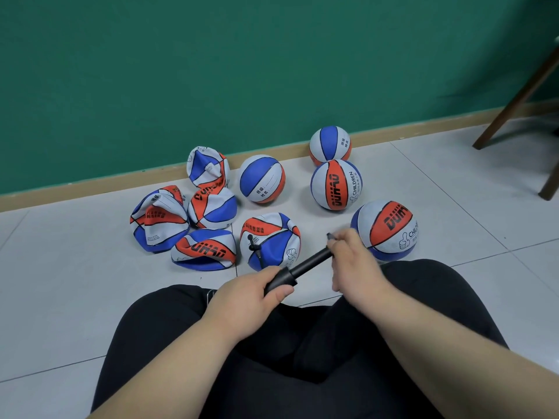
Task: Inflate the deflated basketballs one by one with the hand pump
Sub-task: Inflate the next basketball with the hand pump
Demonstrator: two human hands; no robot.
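Both hands grip the slim black plastic hand pump (302,266) over the lap: left hand (251,293) wrapped round its body, right hand (352,261) curled round the far end.

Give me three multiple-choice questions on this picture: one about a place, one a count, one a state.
1. Where is the black pump? A on the floor B in both hands C on a chair
2. How many balls look fully round? A two B four C seven
3. The ball under the hose is A crumpled B round C boxed
Answers: B, the left hand and right hand grip it; B, four round balls show no dents; A, its skin is folded in.
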